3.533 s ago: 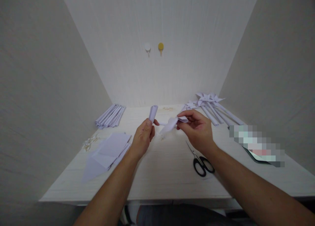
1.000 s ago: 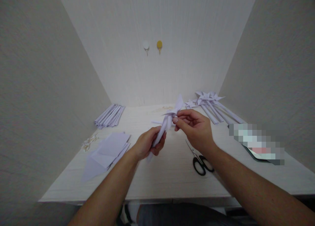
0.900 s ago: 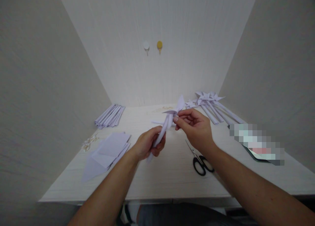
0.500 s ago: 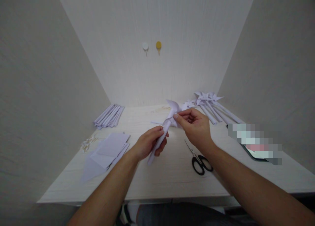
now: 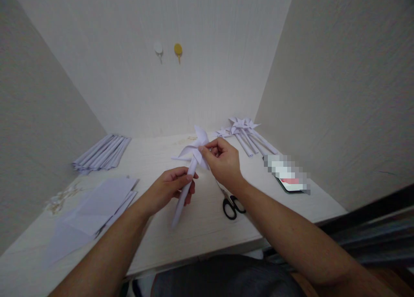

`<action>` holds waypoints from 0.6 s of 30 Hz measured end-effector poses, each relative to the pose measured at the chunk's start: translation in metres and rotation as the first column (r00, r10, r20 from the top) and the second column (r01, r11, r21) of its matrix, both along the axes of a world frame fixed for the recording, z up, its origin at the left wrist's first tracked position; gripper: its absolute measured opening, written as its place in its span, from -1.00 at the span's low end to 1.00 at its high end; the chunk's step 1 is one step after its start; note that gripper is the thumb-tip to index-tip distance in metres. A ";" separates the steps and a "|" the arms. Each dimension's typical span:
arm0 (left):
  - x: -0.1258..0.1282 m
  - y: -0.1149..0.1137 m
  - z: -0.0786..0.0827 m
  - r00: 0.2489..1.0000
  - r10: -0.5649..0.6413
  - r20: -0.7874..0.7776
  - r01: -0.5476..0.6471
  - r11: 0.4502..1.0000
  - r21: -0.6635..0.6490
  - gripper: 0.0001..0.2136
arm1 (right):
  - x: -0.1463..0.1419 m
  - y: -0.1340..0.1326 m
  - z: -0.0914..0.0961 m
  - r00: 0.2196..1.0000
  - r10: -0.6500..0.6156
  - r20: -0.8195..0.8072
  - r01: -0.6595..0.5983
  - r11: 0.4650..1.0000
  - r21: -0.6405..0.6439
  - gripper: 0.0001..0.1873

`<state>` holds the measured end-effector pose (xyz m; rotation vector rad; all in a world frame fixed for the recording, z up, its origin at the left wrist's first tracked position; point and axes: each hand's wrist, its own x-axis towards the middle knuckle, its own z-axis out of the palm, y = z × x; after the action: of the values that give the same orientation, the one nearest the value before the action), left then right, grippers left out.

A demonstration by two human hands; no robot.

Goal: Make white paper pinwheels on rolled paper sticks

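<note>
A white paper pinwheel (image 5: pixel 201 137) on a rolled paper stick is held up above the table, its stick slanting down toward me. My left hand (image 5: pixel 171 187) is closed round the stick (image 5: pixel 181 204) below the blades. With thumb and forefinger, my right hand (image 5: pixel 224 161) pinches the pinwheel near its centre; what lies under the fingertips is hidden. Black-handled scissors (image 5: pixel 229 208) lie on the table just under my right wrist, partly covered by the forearm.
Rolled paper sticks (image 5: pixel 102 154) lie at the back left, with paper sheets (image 5: pixel 103 202) nearer me. Several finished-looking pinwheels (image 5: pixel 242 125) rest at the back right. A phone (image 5: pixel 287 176) lies at the right. Two hooks, one yellow (image 5: pixel 178 50), one white (image 5: pixel 158 48), are on the wall.
The whole view has swung to the right, so table items appear further left. The pinwheel's blades now face me more openly; both hands keep their hold on it.
</note>
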<state>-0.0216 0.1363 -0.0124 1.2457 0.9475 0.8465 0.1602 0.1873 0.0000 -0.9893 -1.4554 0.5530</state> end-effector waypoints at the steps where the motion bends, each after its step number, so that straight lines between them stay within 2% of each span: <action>1: 0.001 0.000 0.001 1.000 0.005 -0.017 -0.005 1.000 0.003 -0.68 | 0.000 0.000 0.000 1.000 -0.009 0.017 0.009 1.000 0.004 -0.80; 10: 0.002 0.001 0.001 0.997 0.045 -0.065 -0.044 0.999 0.008 -0.67 | 0.000 -0.001 -0.003 0.993 -0.046 0.105 0.043 0.999 0.032 -0.77; 18: 0.001 0.002 0.000 0.995 0.045 -0.093 -0.045 0.999 0.005 -0.66 | 0.000 -0.004 -0.001 0.993 -0.003 0.115 -0.001 0.999 0.039 -0.77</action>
<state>-0.0208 0.1382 -0.0122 1.2796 1.0528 0.8314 0.1597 0.1837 -0.0005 -1.0049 -1.5623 0.4713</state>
